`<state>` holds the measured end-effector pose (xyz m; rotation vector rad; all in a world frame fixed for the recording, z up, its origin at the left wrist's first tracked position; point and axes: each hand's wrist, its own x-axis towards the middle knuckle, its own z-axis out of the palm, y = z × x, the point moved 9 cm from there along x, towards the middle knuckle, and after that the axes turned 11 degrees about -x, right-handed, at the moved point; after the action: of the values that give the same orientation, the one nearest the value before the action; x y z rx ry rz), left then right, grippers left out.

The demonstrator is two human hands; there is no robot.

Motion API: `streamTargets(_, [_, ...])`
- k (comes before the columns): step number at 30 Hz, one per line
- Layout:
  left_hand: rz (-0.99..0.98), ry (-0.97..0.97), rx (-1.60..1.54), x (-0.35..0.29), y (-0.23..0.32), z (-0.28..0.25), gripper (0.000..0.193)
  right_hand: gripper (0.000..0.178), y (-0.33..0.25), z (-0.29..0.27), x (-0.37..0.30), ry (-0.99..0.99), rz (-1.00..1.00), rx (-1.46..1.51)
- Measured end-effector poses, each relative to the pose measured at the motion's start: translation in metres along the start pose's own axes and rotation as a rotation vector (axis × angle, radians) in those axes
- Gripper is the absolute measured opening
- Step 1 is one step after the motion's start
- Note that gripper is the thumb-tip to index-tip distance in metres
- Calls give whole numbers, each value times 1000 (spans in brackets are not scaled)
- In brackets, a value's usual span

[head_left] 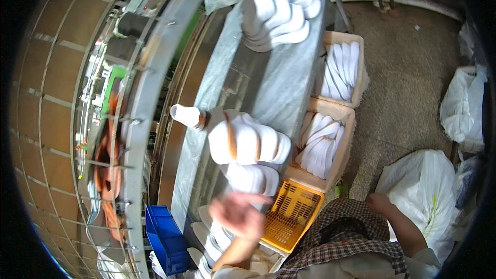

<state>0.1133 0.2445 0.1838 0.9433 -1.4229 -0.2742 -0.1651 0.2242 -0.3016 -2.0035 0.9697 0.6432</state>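
My left hand (238, 216), blurred by motion, hovers over the grey metal bench (281, 80) with its fingers apart and nothing seen in them. Just beyond it lies a low stack of white insoles (252, 178). Behind that stands a bigger bundle of white insoles (248, 139), with brown strips between some of them. More pale insoles (219, 237) lie beside and under my left forearm. My right hand (381, 204) is by my checked apron, near a white plastic bag (416, 191); its fingers look curled, and nothing shows in them.
Another insole stack (279, 15) stands at the bench's far end. Along its right side are a yellow plastic basket (311, 212) and two pale crates holding insoles (321, 142). A blue bin (165, 240) sits at the left edge, near a wire mesh guard (49, 108).
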Motion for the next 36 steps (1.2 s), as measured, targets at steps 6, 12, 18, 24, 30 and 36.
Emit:
streamTargets(6, [-635, 861, 165, 33, -157, -270, 67, 30, 135, 40, -14, 282, 298, 102])
streamTargets(12, [-795, 1102, -119, 18, -327, -397, 91, 18, 226, 93, -84, 356, 705, 264])
streamTargets(18, [-904, 834, -679, 40, -435, -436, 40, 22, 158, 69, -86, 381, 594, 266])
streamTargets(24, [-901, 802, -809, 109, -360, -377, 35, 24, 44, -46, -37, 384, 332, 272])
streamTargets(30, [-1103, 531, -1081, 132, -195, -192, 40, 30, -102, -254, -83, 968, -248, 421])
streamTargets(36, [-1236, 220, -1169, 92, -52, -24, 38, 46, -195, -340, -158, 974, -730, 857])
